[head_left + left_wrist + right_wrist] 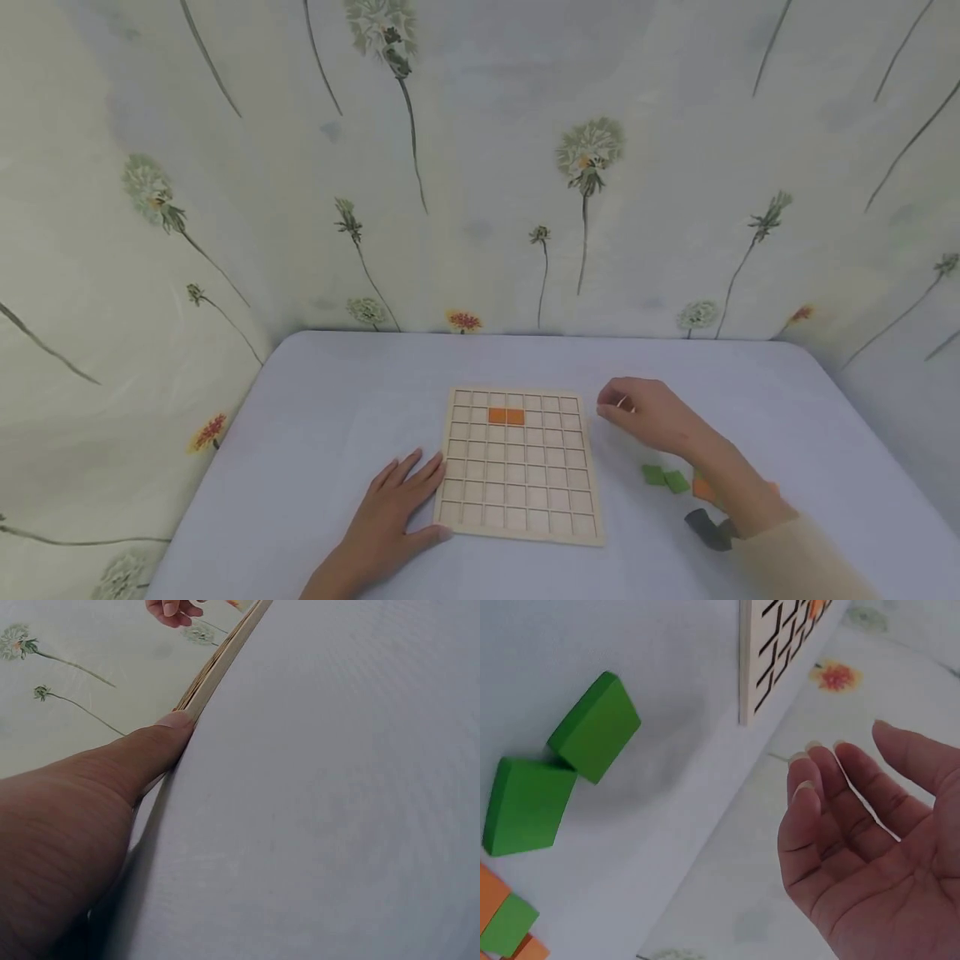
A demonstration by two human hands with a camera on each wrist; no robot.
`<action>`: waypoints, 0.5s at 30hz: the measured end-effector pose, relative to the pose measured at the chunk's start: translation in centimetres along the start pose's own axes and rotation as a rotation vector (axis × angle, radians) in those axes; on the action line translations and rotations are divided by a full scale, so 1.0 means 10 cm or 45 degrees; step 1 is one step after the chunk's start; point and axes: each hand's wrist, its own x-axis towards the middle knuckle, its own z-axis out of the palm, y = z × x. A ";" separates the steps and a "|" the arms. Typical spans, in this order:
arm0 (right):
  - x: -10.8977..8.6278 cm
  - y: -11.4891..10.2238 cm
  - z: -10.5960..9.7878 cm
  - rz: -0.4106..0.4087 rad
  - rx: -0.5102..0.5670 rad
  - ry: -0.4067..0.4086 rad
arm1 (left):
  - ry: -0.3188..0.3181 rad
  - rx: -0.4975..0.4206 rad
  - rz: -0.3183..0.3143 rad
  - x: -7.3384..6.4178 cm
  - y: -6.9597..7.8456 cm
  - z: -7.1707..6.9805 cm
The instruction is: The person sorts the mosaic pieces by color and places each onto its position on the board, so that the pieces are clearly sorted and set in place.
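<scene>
A pale wooden grid board lies on the white table. Two orange square tiles sit side by side in its second row from the far edge. My left hand rests flat at the board's left side with fingers spread, fingertips and thumb touching the frame. In the left wrist view the thumb lies against the board's edge. Off the board's upper right side, my right hand hovers above the table, fingers loosely bent. The right wrist view shows nothing between its fingers and thumb.
Two green tiles lie right of the board, corners touching. Past them are orange tiles, partly hidden under the right forearm, and another green tile. A dark grey object shows by that forearm. Flower-patterned fabric hangs behind the table.
</scene>
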 end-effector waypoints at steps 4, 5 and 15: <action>-0.13 0.08 -0.07 0.057 -0.005 -0.027 | 0.001 0.003 0.001 -0.01 -0.01 0.00; -0.16 0.10 -0.08 0.069 -0.003 -0.029 | -0.002 0.002 -0.003 -0.01 -0.01 0.00; -0.55 0.59 -0.16 0.196 0.019 0.006 | -0.016 0.011 -0.017 0.00 0.00 -0.01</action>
